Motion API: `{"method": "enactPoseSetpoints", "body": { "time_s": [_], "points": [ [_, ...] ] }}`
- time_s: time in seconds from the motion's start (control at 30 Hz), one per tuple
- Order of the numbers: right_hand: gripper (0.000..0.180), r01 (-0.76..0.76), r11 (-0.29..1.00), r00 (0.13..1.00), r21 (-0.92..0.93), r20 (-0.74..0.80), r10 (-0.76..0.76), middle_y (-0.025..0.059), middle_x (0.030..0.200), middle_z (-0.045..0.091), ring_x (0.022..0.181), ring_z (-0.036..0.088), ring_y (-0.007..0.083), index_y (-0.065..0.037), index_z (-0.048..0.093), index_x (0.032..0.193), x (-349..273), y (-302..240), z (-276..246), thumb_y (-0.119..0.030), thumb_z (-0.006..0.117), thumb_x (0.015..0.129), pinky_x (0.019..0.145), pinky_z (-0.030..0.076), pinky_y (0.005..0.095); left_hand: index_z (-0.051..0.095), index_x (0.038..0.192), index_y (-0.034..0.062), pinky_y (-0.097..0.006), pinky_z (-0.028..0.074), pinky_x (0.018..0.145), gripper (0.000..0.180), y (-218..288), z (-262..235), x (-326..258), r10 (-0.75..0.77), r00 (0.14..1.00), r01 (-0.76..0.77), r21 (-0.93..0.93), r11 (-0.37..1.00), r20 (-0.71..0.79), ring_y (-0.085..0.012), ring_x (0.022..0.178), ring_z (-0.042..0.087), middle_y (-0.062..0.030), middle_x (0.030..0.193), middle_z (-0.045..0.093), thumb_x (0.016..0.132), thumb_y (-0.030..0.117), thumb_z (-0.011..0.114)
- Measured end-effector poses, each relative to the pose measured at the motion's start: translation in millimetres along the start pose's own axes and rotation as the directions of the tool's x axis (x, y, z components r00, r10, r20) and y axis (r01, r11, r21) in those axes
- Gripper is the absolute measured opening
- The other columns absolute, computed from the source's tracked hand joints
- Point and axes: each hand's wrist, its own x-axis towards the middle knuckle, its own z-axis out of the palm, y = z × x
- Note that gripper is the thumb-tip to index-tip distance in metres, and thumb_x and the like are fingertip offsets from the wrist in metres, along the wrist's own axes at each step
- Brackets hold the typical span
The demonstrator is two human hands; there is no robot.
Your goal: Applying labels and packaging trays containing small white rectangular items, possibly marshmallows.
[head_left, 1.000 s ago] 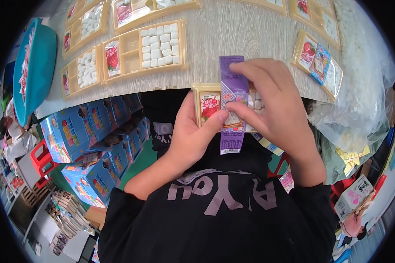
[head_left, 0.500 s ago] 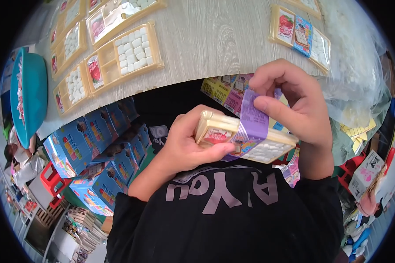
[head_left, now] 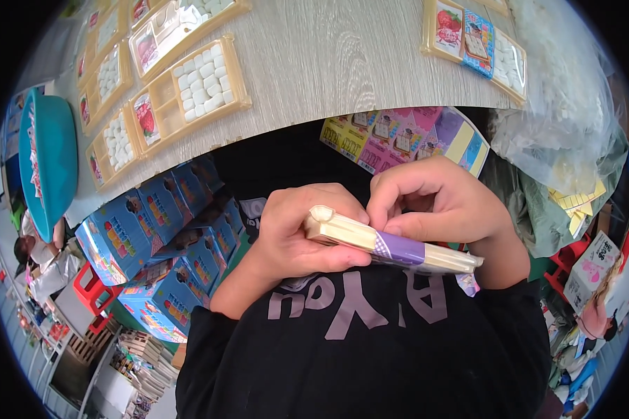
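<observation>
Between both hands, cream tray (head_left: 370, 237) edge-on — left grip (head_left: 300, 234) beneath, right grip (head_left: 433, 202) above

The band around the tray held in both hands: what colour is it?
Purple, on the cream tray; the band shows in the head view.

Both hands drawn in close to the chest, fingers curled

The left hand (head_left: 297, 234) comes up from a bare forearm, fingers wrapped in a closed grip with the thumb laid across the front; the right hand (head_left: 437, 206) sits just beside it, touching, fingers (head_left: 391, 199) bent sharply inward, its wrist leaving a black sleeve
</observation>
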Motion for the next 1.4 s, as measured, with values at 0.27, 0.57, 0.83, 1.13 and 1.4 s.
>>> {"method": "enactPoseSetpoints", "body": {
  "time_s": [0.27,0.57,0.83,1.13,1.4],
  "points": [
    [0.009,0.023,0.991,1.0,0.133,0.006,-0.024,0.0042,0.095,0.061,0.087,0.059,0.0098,0.002,0.064,0.099,2,15,-3,-0.005,0.066,0.093,0.076,0.047,0.0237,0.064,0.095,0.0017,-0.026,0.049,0.062,0.038,-9,-3,3,0.074,0.997,-0.071,0.174,0.982,-0.011,-0.017,0.073,0.063,-0.0111,0.088,0.066,0.072,0.019,0.09],
    [0.013,0.02,0.983,0.999,0.18,0.037,-0.027,0.0025,0.095,0.06,0.085,0.056,0.0077,0.0,0.064,0.1,-3,26,-8,-0.01,0.067,0.094,0.074,0.044,0.0229,0.064,0.093,0.0027,-0.027,0.048,0.063,0.039,-11,-1,5,0.065,0.997,-0.071,0.208,0.976,0.032,-0.0178,0.075,0.062,-0.0105,0.09,0.065,0.07,0.019,0.091],
    [0.01,0.003,0.995,0.996,0.103,-0.087,0.006,0.0005,0.094,0.059,0.081,0.054,0.0043,0.0,0.062,0.096,-9,31,-12,-0.007,0.069,0.093,0.07,0.042,0.0201,0.063,0.096,0.0008,-0.028,0.051,0.067,0.034,-19,3,7,0.059,0.998,-0.061,0.09,0.994,0.023,-0.0187,0.079,0.065,-0.014,0.091,0.068,0.075,0.012,0.087],
    [0.009,0.115,0.988,0.963,0.105,-0.258,-0.084,-0.004,0.08,0.056,0.066,0.047,0.0004,-0.004,0.061,0.099,-10,47,-7,-0.01,0.066,0.095,0.059,0.038,0.0174,0.052,0.107,0.0002,-0.027,0.052,0.067,0.051,-4,20,1,-0.231,0.958,0.238,0.022,0.971,-0.172,-0.0185,0.077,0.065,-0.017,0.087,0.065,0.079,0.024,0.087],
    [0.018,0.147,0.982,0.933,0.12,-0.346,-0.098,-0.0017,0.086,0.055,0.074,0.051,0.0053,-0.002,0.057,0.104,-19,52,-12,-0.018,0.062,0.096,0.063,0.039,0.0214,0.044,0.122,0.0015,-0.03,0.053,0.082,0.051,-10,7,1,-0.156,0.987,0.143,-0.222,0.964,-0.04,-0.0168,0.095,0.064,-0.0168,0.108,0.063,0.084,0.001,0.077]
  ]
}}
